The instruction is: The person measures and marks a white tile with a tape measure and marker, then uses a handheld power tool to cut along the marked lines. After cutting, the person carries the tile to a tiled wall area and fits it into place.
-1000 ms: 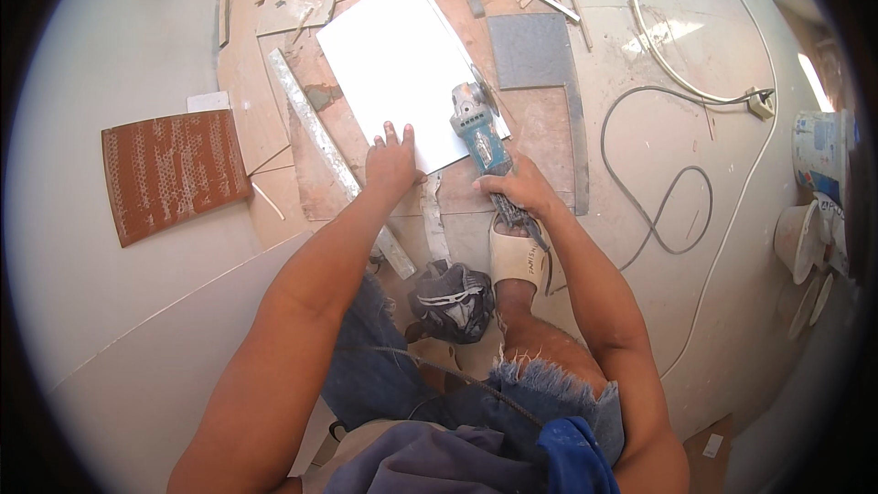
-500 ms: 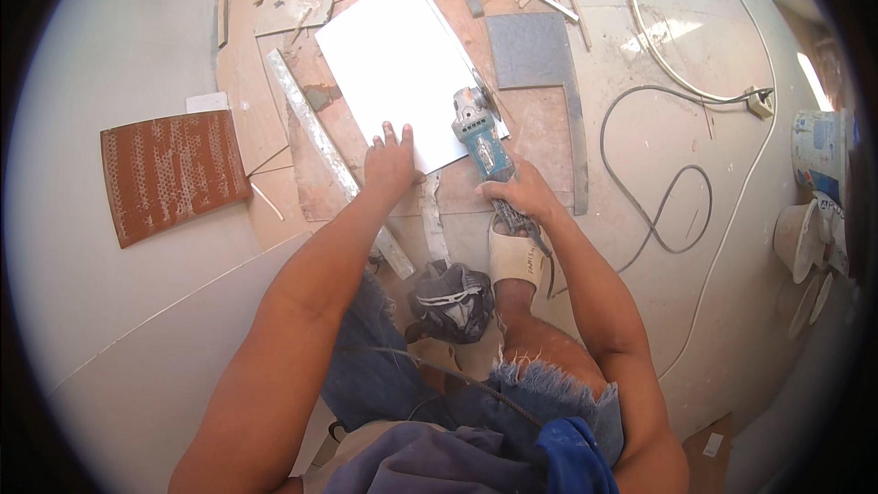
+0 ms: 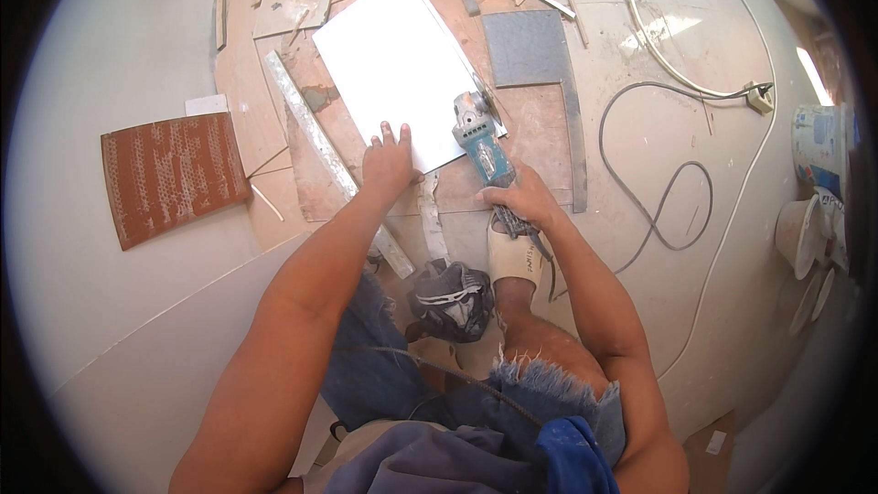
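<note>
A white rectangular tile (image 3: 389, 55) lies at a slant on the floor in front of me. My left hand (image 3: 390, 160) presses on its near end, fingers spread and flat. My right hand (image 3: 519, 194) is wrapped round the body of a teal angle grinder (image 3: 488, 157). The grinder's metal head is at the tile's right edge, near its close right corner. A thin line runs along that edge, with a narrow strip beside it. The disc is mostly hidden behind the head, so I cannot tell how deep it sits.
A grey L-shaped tile piece (image 3: 526, 50) lies right of the white tile, a dusty straight bar (image 3: 311, 123) left of it. Further left is a brown tile (image 3: 174, 178). The grinder's black cord (image 3: 655, 210) loops right to a socket (image 3: 759, 98). Buckets (image 3: 817, 146) stand far right.
The grinder has slid slightly toward me along the tile's right edge, my right hand still round it. My left hand stays in place on the tile.
</note>
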The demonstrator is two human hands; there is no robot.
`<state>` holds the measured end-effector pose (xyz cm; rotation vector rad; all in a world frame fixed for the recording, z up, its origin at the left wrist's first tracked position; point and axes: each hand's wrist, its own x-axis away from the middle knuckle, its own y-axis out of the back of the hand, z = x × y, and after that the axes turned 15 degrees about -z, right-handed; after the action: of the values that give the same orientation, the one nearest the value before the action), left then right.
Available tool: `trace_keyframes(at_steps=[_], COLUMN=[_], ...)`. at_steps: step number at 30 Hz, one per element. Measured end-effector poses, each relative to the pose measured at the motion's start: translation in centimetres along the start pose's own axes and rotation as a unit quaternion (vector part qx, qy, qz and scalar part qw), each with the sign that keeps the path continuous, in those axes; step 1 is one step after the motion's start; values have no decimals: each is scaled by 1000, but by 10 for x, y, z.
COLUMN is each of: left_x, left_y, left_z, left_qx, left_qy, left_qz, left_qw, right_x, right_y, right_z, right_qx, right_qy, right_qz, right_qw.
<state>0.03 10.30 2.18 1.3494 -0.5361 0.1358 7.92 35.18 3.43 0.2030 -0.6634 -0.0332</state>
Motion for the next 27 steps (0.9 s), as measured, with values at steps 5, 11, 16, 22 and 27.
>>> trace_keyframes(at_steps=[5,11,16,22,27], left_x=[0,-1,-2,-2,-3], left_y=[1,1,0,-1,2], left_z=[-1,0,0,0,0], left_qx=[0,-3,-6,-4,-5], left_qy=[-3,-3,-2,-4,-1], left_qz=[-2,-1,0,2,10], left_qw=[1000,1000,1000,1000,1000], right_x=[0,0,2,4,8], right_y=[1,2,0,2,3], right_z=[-13,-14,-14,-12,-7], right_qx=[36,32,17,50,34], right_qy=[3,-29,-8,2,-19], right_qz=[-7,16,-3,-3,0], right_qw=[999,999,1000,999,999])
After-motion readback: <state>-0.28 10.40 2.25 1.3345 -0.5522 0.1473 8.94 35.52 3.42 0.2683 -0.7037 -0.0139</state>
